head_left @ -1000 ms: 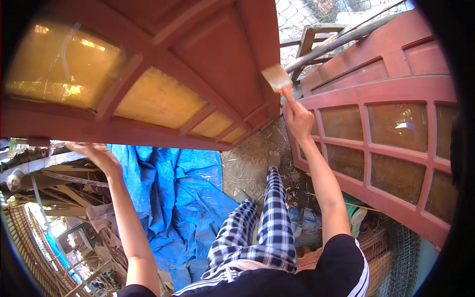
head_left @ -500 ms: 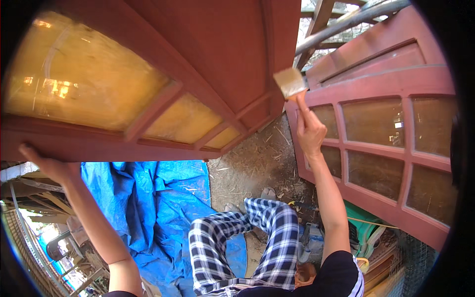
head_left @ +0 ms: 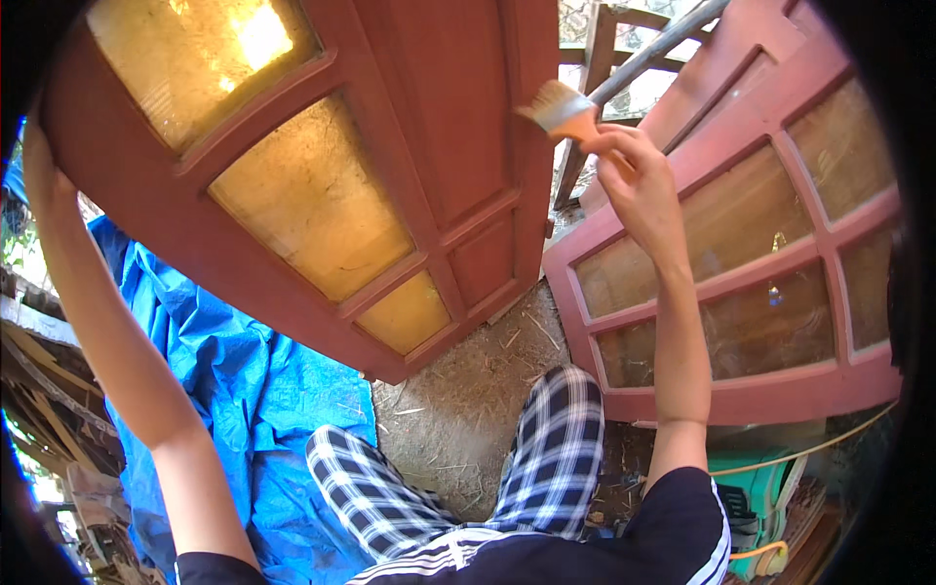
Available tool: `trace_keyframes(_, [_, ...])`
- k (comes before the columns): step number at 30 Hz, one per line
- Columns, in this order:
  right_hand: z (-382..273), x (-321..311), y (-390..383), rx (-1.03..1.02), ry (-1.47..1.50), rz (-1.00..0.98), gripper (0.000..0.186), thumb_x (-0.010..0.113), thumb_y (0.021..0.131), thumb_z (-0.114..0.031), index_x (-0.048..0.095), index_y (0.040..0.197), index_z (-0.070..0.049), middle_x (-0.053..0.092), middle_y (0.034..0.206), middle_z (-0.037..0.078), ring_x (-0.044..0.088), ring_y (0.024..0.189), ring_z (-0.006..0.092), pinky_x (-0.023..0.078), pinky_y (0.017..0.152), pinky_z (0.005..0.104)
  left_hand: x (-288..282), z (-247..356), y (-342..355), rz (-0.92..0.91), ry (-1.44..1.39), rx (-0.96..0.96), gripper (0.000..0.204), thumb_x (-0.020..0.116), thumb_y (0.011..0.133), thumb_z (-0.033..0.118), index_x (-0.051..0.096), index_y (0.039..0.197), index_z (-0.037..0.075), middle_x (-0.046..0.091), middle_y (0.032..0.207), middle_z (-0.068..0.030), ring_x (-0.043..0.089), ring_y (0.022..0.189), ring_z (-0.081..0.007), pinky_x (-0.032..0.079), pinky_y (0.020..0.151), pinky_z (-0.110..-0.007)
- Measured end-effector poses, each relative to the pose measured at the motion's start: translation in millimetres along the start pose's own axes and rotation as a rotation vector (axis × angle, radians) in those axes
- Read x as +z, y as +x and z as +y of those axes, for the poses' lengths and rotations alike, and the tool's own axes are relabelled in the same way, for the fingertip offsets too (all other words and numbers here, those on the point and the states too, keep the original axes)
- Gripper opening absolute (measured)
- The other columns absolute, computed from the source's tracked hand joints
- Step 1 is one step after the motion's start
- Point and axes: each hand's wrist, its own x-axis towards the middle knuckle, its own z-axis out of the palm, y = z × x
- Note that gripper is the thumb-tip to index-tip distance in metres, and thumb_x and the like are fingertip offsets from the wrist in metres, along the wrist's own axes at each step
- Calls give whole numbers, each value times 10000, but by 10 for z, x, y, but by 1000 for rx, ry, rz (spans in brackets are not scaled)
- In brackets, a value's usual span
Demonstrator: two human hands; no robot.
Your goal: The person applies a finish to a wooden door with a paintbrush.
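Observation:
My right hand (head_left: 643,190) is closed around the orange handle of a flat paintbrush (head_left: 565,109). Its pale bristles point left, close to the right edge of a tall reddish-brown panelled door (head_left: 429,127); whether they touch it I cannot tell. Amber glass panes fill the left part of this door, which stands tilted in front of me. At the door's left edge, my left hand (head_left: 47,166) grips the frame, its fingers partly lost in the dark rim of the picture.
A second, pinker door (head_left: 702,395) with glass panes leans at the right. A crumpled blue tarp (head_left: 244,390) covers ground at the left, beside bare dirt (head_left: 458,419) with straw. Beyond is a wooden lattice (head_left: 600,49); a green plastic object (head_left: 751,487) lies low at the right.
My view has turned, and the door now appears more upright. The brush has risen and tipped over, bristles now leftward. My left hand is higher along the door's edge in the picture.

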Motion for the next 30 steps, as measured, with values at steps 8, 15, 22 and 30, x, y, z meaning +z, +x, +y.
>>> trace_keyframes(8, [-95, 108, -243, 104, 7, -123, 258, 595, 856, -59, 689, 1094, -24, 676, 1058, 204, 688, 922, 336, 536, 814, 397, -146, 134, 19, -191, -150, 25, 473, 622, 983, 265, 533, 1351, -19, 616, 1292, -127, 631, 1142, -214, 517, 987, -322])
trace_keyframes(15, [146, 579, -749, -55, -303, -119, 534, 456, 932, 30, 394, 1450, -81, 657, 1179, 184, 693, 838, 288, 550, 742, 416, -144, 30, 87, -263, -155, -12, 498, 613, 981, 316, 530, 1353, -5, 612, 1291, -125, 615, 1153, -232, 504, 999, -344])
trace_keyframes(22, [14, 594, -499, 613, 1191, -107, 488, 606, 993, -187, 443, 1452, -151, 678, 858, 88, 356, 450, 15, 258, 416, 184, -369, 105, -140, -65, -45, -58, 512, 520, 1024, 334, 478, 1438, 36, 495, 1465, -118, 494, 1321, -259, 424, 1101, -379])
trace_keyframes(30, [428, 653, -836, 834, 704, -296, 289, 589, 988, -158, 631, 1272, -122, 613, 690, 21, 356, 437, 18, 256, 407, 197, -1101, -1, 234, -173, 36, 38, 594, 627, 966, 391, 498, 1383, -12, 529, 1404, -148, 548, 1237, -273, 474, 1038, -376])
